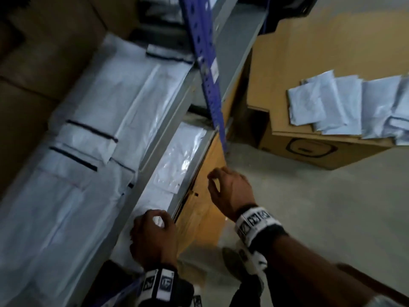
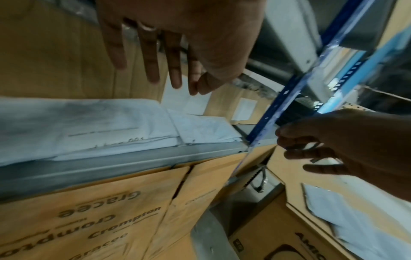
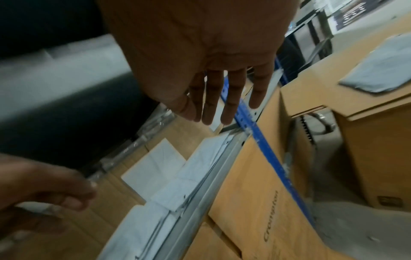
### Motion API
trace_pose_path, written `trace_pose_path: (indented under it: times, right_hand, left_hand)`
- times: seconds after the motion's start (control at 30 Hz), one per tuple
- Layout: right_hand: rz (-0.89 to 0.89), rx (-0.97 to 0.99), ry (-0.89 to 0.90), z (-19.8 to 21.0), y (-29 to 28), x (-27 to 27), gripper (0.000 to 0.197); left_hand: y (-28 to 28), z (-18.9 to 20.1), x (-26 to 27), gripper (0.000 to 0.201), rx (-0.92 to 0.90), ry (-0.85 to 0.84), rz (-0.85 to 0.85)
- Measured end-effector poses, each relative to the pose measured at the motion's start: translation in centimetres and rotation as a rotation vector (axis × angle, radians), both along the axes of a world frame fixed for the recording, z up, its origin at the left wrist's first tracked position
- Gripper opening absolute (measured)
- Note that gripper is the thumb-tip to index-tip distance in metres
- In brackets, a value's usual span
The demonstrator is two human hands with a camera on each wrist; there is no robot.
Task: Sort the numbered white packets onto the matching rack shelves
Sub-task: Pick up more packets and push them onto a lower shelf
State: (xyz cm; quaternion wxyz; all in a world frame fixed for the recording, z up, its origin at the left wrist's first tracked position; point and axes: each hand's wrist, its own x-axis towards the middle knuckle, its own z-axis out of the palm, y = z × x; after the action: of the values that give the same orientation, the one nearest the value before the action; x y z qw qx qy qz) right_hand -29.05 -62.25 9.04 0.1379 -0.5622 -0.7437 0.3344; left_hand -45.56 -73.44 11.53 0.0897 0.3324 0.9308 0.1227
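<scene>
"Crompton" and "Gracee" upside down on brown boxes [image 2: 106, 216] under shelf, "Crompton" again on box [image 3: 262, 216], "001" on packet [image 2: 133, 140]

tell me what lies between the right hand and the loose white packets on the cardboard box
In the head view, bare grey floor and the cardboard box front lie between the right hand and the loose white packets.

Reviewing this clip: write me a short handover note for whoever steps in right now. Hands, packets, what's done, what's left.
Left hand: empty, fingers loosely bent, over the white packets on the lower shelf at its front edge.
Right hand: empty, fingers relaxed, in front of the rack beside the blue upright.
Done: packets lie on the lower shelf and on the upper shelf.
Left: a row of unsorted packets waits on the cardboard box to the right. Numbers are too blurred to read.
</scene>
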Motion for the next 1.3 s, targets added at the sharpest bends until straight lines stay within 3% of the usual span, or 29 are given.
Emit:
trace_pose_path:
  times: [0.07,0.3,0.53,0.77,1.0,1.3]
  right_hand:
    - [-0.072,-0.042,0.046,3.2,-1.8,3.6,0.016]
    - [-0.304,-0.046,0.071,13.1,-3.3,14.7,0.015]
    - [-0.436,0.018,0.154,16.0,-1.5,24.5,0.012]
    - [-0.528,-0.008,0.127,15.1,1.0,31.6,0.014]
    - [-0.626,-0.137,0.135,12.6,2.8,34.2,0.008]
    - [-0.741,-0.222,0.086,9.9,11.1,37.6,0.011]
  left_hand:
    - [0.2,3.0,1.9,0.007,0.040,-0.049,-0.077]
    - [3.5,13.5,10.5,0.007,0.191,-0.127,-0.167]
    - [9.2,17.7,19.3,0.011,0.310,-0.204,-0.230]
    - [12.3,16.1,25.8,0.012,0.287,-0.240,-0.309]
    - [16.3,15.0,28.7,0.008,0.192,-0.250,-0.363]
    - [27.5,10.8,31.3,0.004,0.048,-0.341,-0.413]
